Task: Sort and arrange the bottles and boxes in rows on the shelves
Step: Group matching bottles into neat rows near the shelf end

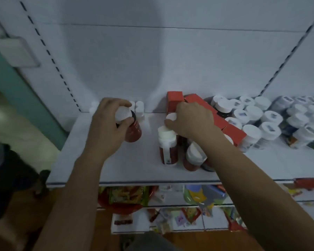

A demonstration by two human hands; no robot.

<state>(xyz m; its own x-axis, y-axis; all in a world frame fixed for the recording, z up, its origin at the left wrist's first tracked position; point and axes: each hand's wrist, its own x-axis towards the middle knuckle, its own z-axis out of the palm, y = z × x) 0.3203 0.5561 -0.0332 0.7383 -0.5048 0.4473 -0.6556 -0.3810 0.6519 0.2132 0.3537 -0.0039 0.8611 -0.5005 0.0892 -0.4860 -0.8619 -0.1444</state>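
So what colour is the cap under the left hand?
White cap on a red bottle; the head view shows it.

One white shelf (116, 169) carries at least four red bottles (168, 151) with white caps, about four red boxes (234, 133), two or three small white bottles (140, 107) at the back, and roughly twenty white-lidded jars (252, 131), too crowded and blurred for an exact count.

Well below the fingers (114, 103), colourful snack packets (127, 195) lie beside a red bowl (116, 208). Far to their left runs a teal wall (25, 98) bearing a white plate (14, 51). Behind them rises a white back panel (116, 60) with a slotted upright (49, 53).
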